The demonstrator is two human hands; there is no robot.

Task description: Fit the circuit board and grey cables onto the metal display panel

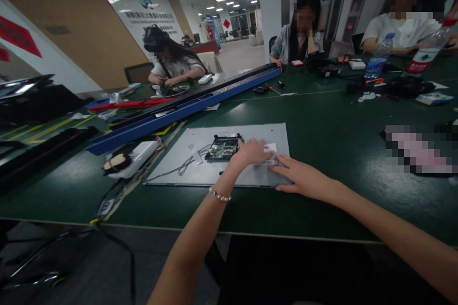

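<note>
A light grey panel (214, 176) lies flat on the green table. On its middle sits a green circuit board (223, 147) in a black frame, with grey cables (184, 167) running off to the left. My left hand (252, 152) rests just right of the board with its fingers spread, over a small white and clear piece (272, 148). Beside that piece, at the panel's right edge, lies my right hand (298, 176), fingers apart, its fingertips near or touching the piece. Neither hand visibly grips anything.
Left of the panel are a white power strip (141, 155) and a long blue bar (186, 109). A phone-like item (418, 150) lies right. Bottles (381, 57) and small items stand at the back right. Three people sit across the table.
</note>
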